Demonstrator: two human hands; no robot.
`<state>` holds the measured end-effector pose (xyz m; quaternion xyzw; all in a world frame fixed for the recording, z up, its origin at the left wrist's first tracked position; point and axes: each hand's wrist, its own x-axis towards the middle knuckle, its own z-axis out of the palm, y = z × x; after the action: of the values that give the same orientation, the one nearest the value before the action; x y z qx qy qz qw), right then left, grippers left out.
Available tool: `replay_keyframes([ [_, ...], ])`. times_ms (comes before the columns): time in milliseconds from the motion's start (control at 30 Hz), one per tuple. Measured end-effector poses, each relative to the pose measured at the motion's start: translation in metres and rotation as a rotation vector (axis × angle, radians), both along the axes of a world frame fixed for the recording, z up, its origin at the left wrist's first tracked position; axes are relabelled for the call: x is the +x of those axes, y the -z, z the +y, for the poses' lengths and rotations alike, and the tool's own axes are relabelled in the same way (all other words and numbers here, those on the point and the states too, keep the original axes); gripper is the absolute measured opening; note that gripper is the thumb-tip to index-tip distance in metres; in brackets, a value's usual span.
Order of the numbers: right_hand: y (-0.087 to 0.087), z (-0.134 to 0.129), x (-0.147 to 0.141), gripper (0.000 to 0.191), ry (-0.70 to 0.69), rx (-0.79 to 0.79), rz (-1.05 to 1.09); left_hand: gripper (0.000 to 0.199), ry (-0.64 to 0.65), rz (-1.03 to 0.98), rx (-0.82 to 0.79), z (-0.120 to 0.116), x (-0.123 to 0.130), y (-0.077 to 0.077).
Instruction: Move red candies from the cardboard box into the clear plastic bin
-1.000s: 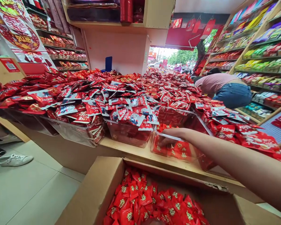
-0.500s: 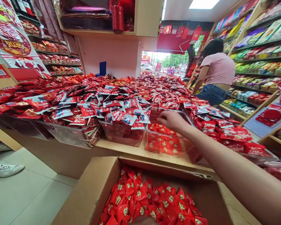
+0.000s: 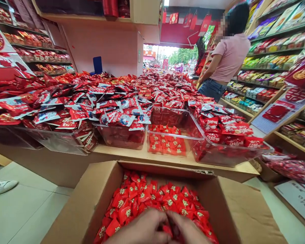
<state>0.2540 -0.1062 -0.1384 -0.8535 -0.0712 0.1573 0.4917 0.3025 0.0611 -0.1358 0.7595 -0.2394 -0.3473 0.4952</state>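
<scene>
An open cardboard box (image 3: 73,203) holds many small red packets (image 3: 132,193) with gold characters. Both hands are low in the box, close together over the packets. My left hand (image 3: 144,227) has its fingers curled around red packets. Beside it, my right hand (image 3: 185,228) is bent inward, fingers pressed on packets too; its fingertips are partly hidden. Behind the box, a clear plastic bin (image 3: 193,135) on the wooden counter has the same red packets in neat rows on its left side, with bare bottom at the right.
Clear bins heaped with red-and-white packets (image 3: 124,113) line the counter (image 3: 119,154). A person in a pink shirt (image 3: 230,54) stands back right by the stocked shelves (image 3: 274,56). Someone's white shoe (image 3: 2,187) shows at the left. A white carton (image 3: 295,196) lies at the right.
My right hand has left the clear bin and come down into the box beside my left hand, which now shows more. The view has shifted, and the person in pink stands more upright.
</scene>
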Motion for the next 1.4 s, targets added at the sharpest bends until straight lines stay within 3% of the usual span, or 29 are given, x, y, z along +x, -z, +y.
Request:
replay_keyframes([
  [100,-0.007,-0.001,0.005,0.029,0.04,0.141,0.038,0.013,-0.123,-0.017,0.006,-0.009,0.009,-0.003],
  [300,-0.026,0.004,0.022,0.023,0.213,0.483,0.151,0.018,-0.414,0.21,-0.307,-0.015,0.019,-0.02],
  [433,-0.024,0.007,0.031,0.029,0.257,0.703,0.227,0.03,-0.448,0.333,-0.455,-0.014,0.019,-0.024],
  [567,-0.018,0.009,0.029,0.036,0.352,0.819,0.236,0.03,-0.496,0.374,-0.47,-0.012,0.021,-0.022],
  [833,-0.014,0.011,0.025,0.033,0.503,0.857,0.243,0.042,-0.584,0.389,-0.468,-0.016,0.017,-0.018],
  [1100,-0.022,0.009,0.025,0.025,0.568,0.825,0.19,0.029,-0.6,0.197,-0.422,-0.016,0.016,-0.028],
  [1233,-0.028,0.011,0.025,0.025,0.513,0.819,0.154,0.029,-0.576,0.259,-0.464,-0.014,0.019,-0.033],
  [1400,-0.022,0.008,0.024,0.027,0.498,0.754,0.102,0.032,-0.632,0.434,-0.485,-0.015,0.02,-0.036],
])
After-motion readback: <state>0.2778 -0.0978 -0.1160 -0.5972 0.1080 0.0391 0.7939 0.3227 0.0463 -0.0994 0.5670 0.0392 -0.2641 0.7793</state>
